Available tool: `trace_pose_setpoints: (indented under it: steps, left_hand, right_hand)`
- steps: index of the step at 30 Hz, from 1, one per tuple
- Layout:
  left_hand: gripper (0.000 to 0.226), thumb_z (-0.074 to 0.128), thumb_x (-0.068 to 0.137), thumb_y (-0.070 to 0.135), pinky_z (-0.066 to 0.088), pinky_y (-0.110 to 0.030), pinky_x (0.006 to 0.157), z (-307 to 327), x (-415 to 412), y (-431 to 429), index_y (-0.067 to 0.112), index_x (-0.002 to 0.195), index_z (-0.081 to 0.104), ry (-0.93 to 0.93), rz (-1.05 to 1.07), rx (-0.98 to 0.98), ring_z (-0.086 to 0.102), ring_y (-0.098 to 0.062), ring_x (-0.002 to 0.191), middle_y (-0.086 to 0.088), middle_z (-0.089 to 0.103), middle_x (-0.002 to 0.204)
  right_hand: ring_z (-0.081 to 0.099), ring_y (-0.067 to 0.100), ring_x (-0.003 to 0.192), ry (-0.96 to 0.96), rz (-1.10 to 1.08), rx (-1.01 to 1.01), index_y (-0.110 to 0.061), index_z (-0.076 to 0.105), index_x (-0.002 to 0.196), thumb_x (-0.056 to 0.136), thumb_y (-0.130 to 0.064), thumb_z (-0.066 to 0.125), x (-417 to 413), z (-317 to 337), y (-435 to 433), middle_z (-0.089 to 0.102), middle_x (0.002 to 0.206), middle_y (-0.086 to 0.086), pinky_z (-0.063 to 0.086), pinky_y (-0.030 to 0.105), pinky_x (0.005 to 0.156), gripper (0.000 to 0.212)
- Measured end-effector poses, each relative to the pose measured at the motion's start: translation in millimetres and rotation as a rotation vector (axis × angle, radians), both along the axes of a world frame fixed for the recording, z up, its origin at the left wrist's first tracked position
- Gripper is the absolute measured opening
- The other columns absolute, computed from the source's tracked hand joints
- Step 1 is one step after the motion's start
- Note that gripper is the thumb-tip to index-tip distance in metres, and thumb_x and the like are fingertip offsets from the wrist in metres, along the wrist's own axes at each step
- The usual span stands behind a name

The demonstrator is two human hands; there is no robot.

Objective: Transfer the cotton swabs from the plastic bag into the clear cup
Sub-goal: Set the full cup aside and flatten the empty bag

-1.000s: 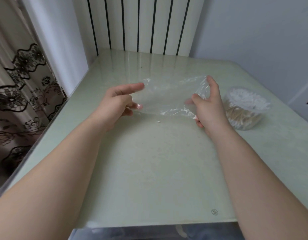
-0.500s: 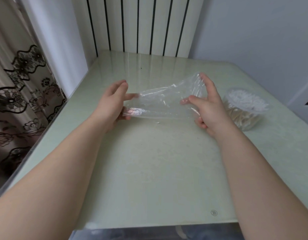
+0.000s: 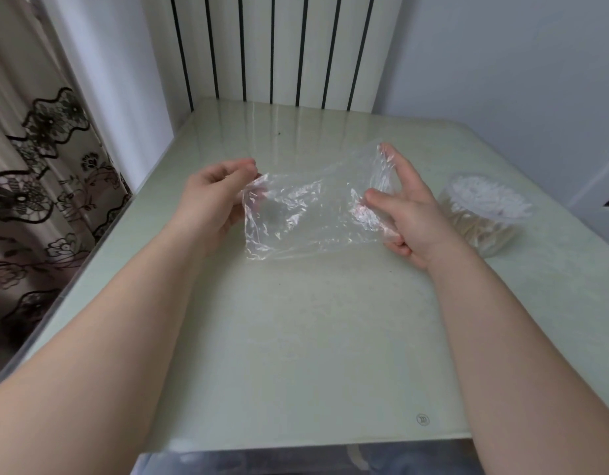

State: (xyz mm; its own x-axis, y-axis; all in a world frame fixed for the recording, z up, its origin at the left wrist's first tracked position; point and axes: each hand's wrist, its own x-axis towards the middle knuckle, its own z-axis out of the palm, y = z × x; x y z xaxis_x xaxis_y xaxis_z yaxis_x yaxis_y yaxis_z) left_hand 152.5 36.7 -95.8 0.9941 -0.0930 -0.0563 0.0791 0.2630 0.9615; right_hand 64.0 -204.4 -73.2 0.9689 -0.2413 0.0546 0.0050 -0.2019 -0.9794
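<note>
- While both hands hold it, the bag (image 3: pixel 306 217) hangs stretched between them above the middle of the table (image 3: pixel 296 354); the plastic is clear and crinkled, and nothing shows inside.
- At the bag's upper left corner the left hand (image 3: pixel 214 200) pinches the film between thumb and curled fingertips.
- At the bag's other end the right hand (image 3: pixel 412 217) grips the plastic: index finger straight up along the edge, thumb pressed on the film, remaining fingers curled beneath.
- Bag's lower edge sits close to the tabletop; contact cannot be told.
- Just right of the right hand, apart from it, the cup (image 3: pixel 478 234) stands upright on the table.
- Packed into the cup, the swabs (image 3: pixel 484 197) stand with white tips up, filling it to the rim.
- Tabletop is pale green and glossy, with a small round mark (image 3: pixel 422 419) near the front right edge.
- Behind the far edge: a white radiator (image 3: pixel 279 46) with dark slots.
- Far left: a curtain (image 3: pixel 39 166) with black lace flowers.
- Both forearms (image 3: pixel 125 320) are bare.
</note>
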Motion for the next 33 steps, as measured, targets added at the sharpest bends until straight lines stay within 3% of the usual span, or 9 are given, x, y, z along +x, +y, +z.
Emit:
trace_pose_setpoints:
  steps: [3, 8, 12, 16, 21, 24, 27, 30, 33]
  left_hand:
    - [0.011, 0.07, 0.095, 0.011, 0.055, -0.023, 0.059, -3.1, 2.5, 2.3, 0.014, 0.105, 0.069, -0.041, 0.111, 0.03, 0.07, -0.011, 0.066, 0.0, 0.074, 0.085]
    - [0.007, 0.064, 0.098, 0.01, 0.056, -0.023, 0.059, -5.6, 7.4, 6.0, 0.017, 0.1, 0.063, -0.08, 0.258, 0.034, 0.066, -0.009, 0.058, -0.002, 0.068, 0.089]
    - [0.011, 0.052, 0.104, 0.008, 0.056, -0.02, 0.059, -6.1, 7.1, 1.8, 0.016, 0.107, 0.06, -0.062, 0.247, -0.017, 0.072, -0.01, 0.061, -0.002, 0.061, 0.095]
    - [0.014, 0.055, 0.105, 0.016, 0.057, -0.021, 0.06, -3.5, 5.8, -3.2, 0.01, 0.117, 0.059, 0.033, 0.154, -0.094, 0.068, -0.01, 0.055, -0.004, 0.056, 0.096]
    - [0.025, 0.069, 0.095, 0.007, 0.057, -0.017, 0.062, 0.1, -1.7, -3.9, 0.01, 0.119, 0.061, 0.021, -0.009, -0.065, 0.072, -0.009, 0.066, -0.008, 0.07, 0.097]
    - [0.026, 0.071, 0.093, 0.009, 0.053, -0.017, 0.054, -1.0, -3.6, -3.7, 0.015, 0.117, 0.063, -0.024, 0.001, 0.075, 0.069, -0.011, 0.06, -0.007, 0.076, 0.105]
    - [0.022, 0.065, 0.097, 0.025, 0.048, -0.02, 0.048, -1.1, -0.6, -1.5, 0.02, 0.118, 0.066, -0.042, 0.061, 0.221, 0.061, -0.011, 0.051, 0.004, 0.077, 0.107]
    - [0.02, 0.057, 0.102, 0.034, 0.06, -0.03, 0.071, 4.4, -5.1, -4.0, 0.019, 0.112, 0.064, 0.044, -0.021, 0.105, 0.074, -0.019, 0.072, -0.001, 0.076, 0.109]
    - [0.024, 0.054, 0.102, 0.042, 0.061, -0.033, 0.067, 7.3, -12.2, -9.1, 0.018, 0.103, 0.06, 0.137, -0.239, -0.02, 0.075, -0.022, 0.075, -0.005, 0.076, 0.101]
  right_hand:
    - [0.033, 0.01, 0.039, 0.026, -0.081, -0.021, -0.053, 0.043, 0.141, 0.091, -0.017, 0.067, 3.7, -2.0, -0.5, 0.072, 0.088, 0.004, 0.024, 0.017, 0.039, 0.066]
    - [0.043, 0.011, 0.043, -0.047, -0.309, 0.251, -0.023, 0.058, 0.133, 0.087, -0.01, 0.072, 13.3, -4.2, -10.4, 0.064, 0.088, 0.01, 0.03, 0.021, 0.041, 0.05]
    - [0.062, 0.019, 0.064, -0.15, -0.269, 0.591, -0.017, 0.044, 0.142, 0.087, -0.004, 0.072, 18.2, -5.7, -9.9, 0.07, 0.098, 0.012, 0.05, 0.029, 0.058, 0.063]
    - [0.072, 0.027, 0.089, -0.147, -0.208, 0.638, -0.018, 0.028, 0.153, 0.087, 0.009, 0.066, 20.0, -10.1, -3.9, 0.069, 0.109, 0.015, 0.057, 0.028, 0.072, 0.082]
    - [0.069, 0.023, 0.072, -0.213, -0.281, 0.607, -0.018, 0.034, 0.152, 0.084, 0.022, 0.058, 22.2, -9.9, -3.8, 0.053, 0.131, 0.026, 0.054, 0.026, 0.068, 0.082]
    - [0.068, 0.021, 0.072, -0.258, -0.316, 0.62, -0.017, 0.036, 0.149, 0.083, 0.023, 0.057, 23.7, -11.2, -5.8, 0.052, 0.132, 0.026, 0.052, 0.024, 0.062, 0.08]
    - [0.066, 0.019, 0.07, -0.239, -0.289, 0.684, -0.013, 0.041, 0.145, 0.084, 0.024, 0.053, 24.0, -9.1, -6.6, 0.058, 0.123, 0.024, 0.046, 0.019, 0.052, 0.073]
    - [0.067, 0.017, 0.064, -0.155, -0.185, 0.724, -0.012, 0.044, 0.144, 0.087, 0.021, 0.049, 23.3, -6.9, -5.3, 0.068, 0.095, 0.017, 0.044, 0.019, 0.054, 0.066]
    - [0.069, 0.017, 0.065, -0.088, -0.061, 0.72, -0.014, 0.046, 0.145, 0.087, 0.019, 0.049, 21.4, -9.0, -1.8, 0.073, 0.096, 0.014, 0.049, 0.022, 0.065, 0.066]
